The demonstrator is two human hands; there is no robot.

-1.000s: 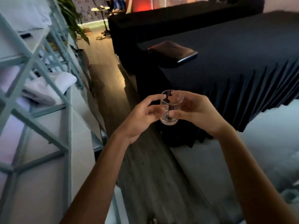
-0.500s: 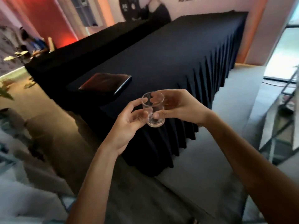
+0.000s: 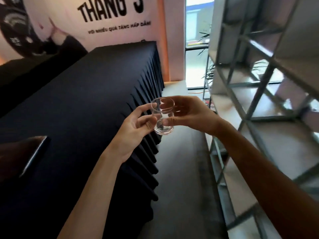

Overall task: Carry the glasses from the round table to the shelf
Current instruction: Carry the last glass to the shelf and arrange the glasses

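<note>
The shelf (image 3: 269, 104) has come into view at right; both the left hand (image 3: 136, 128) and right hand (image 3: 188, 114) grip an empty glass (image 3: 163, 116).

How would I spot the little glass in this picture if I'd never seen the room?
Find the long table draped in black cloth on the left and the grey metal shelf on the right. Over the floor between them, a left hand and right hand meet. The small clear glass is upright between their fingers, the only see-through thing there.

- Your shelf (image 3: 259, 140) on the right: pale boards, grey diagonal braces, blurry.
- Long black-skirted worktop (image 3: 86, 104) on your left, with a dark flat case (image 3: 20, 152) on it.
</note>
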